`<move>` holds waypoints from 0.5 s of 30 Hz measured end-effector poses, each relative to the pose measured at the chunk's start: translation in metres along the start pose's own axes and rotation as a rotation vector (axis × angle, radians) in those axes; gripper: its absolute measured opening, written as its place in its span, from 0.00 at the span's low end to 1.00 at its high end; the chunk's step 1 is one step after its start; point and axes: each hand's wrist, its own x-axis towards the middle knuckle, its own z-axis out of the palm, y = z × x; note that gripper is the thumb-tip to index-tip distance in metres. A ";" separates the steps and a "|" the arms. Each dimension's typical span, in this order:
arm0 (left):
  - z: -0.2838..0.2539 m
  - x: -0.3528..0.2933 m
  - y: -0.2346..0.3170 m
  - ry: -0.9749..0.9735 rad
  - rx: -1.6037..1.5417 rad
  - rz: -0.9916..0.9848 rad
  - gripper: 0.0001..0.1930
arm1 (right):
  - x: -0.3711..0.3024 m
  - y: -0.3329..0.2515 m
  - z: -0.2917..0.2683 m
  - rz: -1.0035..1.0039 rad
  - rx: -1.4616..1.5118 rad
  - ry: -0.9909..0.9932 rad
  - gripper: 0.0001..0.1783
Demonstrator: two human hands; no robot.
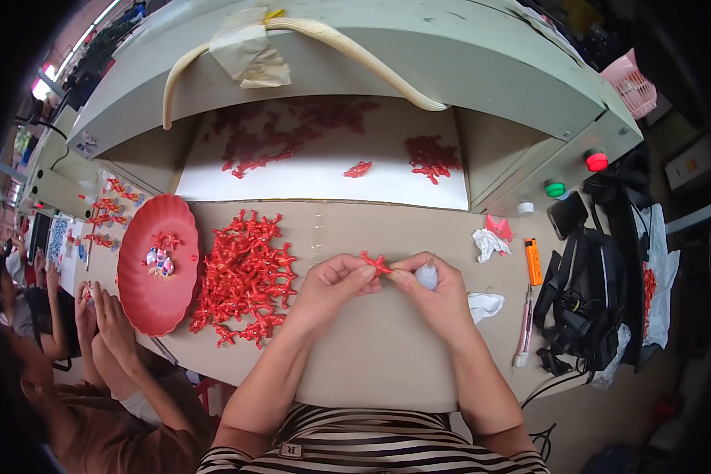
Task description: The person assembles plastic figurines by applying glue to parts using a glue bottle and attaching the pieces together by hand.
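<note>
Together, curled left (334,283) and right hands (444,286) pinch red figurine (377,264).

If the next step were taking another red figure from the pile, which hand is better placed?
Probably the left hand: the pile of red figures lies just to its left. The right hand is farther away and also holds a pale rounded object.

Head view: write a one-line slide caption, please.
Left hand and right hand hold a red figure over a table, right of a red pile and tray.
</note>
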 end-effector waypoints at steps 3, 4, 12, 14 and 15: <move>0.007 -0.002 0.001 0.004 -0.010 -0.013 0.05 | -0.004 -0.001 -0.003 0.008 -0.011 -0.004 0.08; 0.007 -0.003 0.001 0.010 -0.020 -0.016 0.05 | -0.004 -0.001 -0.003 0.007 -0.010 -0.002 0.08; 0.006 -0.005 0.002 0.019 -0.018 -0.020 0.05 | -0.005 -0.003 -0.002 0.007 -0.011 -0.019 0.08; 0.006 -0.005 0.003 0.021 -0.022 -0.015 0.05 | -0.004 -0.003 -0.002 0.008 -0.015 -0.021 0.08; 0.006 -0.005 0.003 0.022 -0.017 -0.015 0.05 | -0.003 -0.002 -0.002 0.010 -0.019 -0.021 0.08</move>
